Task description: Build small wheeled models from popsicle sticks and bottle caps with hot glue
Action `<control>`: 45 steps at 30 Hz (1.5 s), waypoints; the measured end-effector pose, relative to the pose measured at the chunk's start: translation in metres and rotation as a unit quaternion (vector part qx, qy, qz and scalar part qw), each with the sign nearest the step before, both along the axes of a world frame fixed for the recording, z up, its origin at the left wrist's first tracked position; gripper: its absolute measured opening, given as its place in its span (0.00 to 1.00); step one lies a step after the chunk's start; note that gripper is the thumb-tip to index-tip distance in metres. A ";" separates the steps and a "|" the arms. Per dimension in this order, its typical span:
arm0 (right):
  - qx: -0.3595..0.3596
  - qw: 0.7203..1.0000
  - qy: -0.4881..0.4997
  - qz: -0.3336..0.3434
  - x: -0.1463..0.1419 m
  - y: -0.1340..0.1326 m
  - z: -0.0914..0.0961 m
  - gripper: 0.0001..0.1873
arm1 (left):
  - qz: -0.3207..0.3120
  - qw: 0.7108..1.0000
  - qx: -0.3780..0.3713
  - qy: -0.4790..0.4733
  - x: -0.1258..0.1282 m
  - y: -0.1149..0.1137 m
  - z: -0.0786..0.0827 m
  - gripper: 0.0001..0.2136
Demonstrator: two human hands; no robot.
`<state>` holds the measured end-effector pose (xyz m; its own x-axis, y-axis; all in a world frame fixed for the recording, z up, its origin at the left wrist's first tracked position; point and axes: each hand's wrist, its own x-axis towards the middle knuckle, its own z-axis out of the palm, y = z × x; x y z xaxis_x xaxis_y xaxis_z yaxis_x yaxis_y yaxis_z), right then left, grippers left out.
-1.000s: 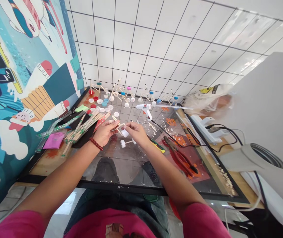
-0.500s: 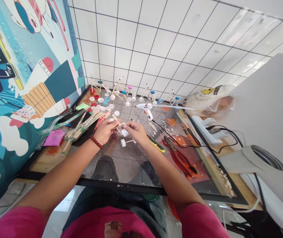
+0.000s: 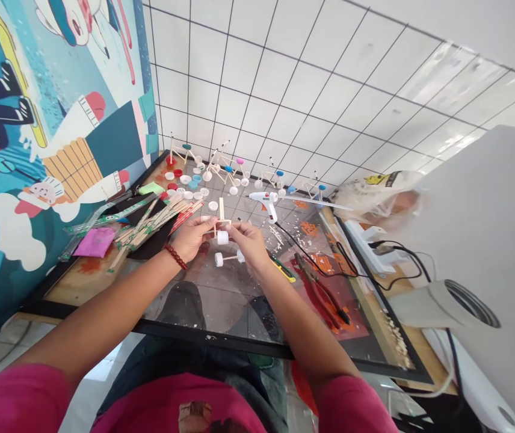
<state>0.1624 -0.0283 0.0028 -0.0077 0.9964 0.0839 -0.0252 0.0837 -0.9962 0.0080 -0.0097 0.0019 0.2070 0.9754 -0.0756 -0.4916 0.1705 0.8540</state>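
Both hands hold one small wooden stick frame (image 3: 221, 209) above the table; two parallel sticks point away from me and a crosspiece lies across them. My left hand (image 3: 193, 239), with a red bead bracelet on its wrist, pinches the frame's left side. On the right end of the crosspiece, the fingers of my right hand (image 3: 249, 242) are closed. A white bottle cap wheel (image 3: 222, 238) shows just below the crosspiece; whether it is joined to the frame I cannot tell. Under my hands lies a stick axle (image 3: 229, 258) with a white cap at each end.
A white glue gun (image 3: 266, 203) lies beyond my right hand, its cord trailing right. Pliers (image 3: 323, 291) and a yellow-green cutter (image 3: 284, 269) are at right. Chopsticks (image 3: 151, 225) and loose caps (image 3: 185, 179) lie left. Several finished stick models (image 3: 234, 171) stand along the wall.
The stick frame has turned from leaning left to pointing straight away from me. Both hands keep their hold, and the camera view has shifted slightly.
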 end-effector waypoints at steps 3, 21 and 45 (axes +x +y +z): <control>0.024 0.998 -0.046 0.020 0.000 -0.002 0.001 0.16 | 0.013 1.000 -0.003 0.002 -0.002 0.002 0.000 0.17; 0.019 0.999 -0.043 -0.023 0.017 0.003 0.017 0.21 | -0.104 0.988 0.038 0.106 0.000 -0.009 0.002 0.15; 0.054 0.992 -0.111 0.012 0.014 -0.003 0.021 0.22 | -0.124 0.989 0.048 0.068 0.006 -0.013 -0.001 0.15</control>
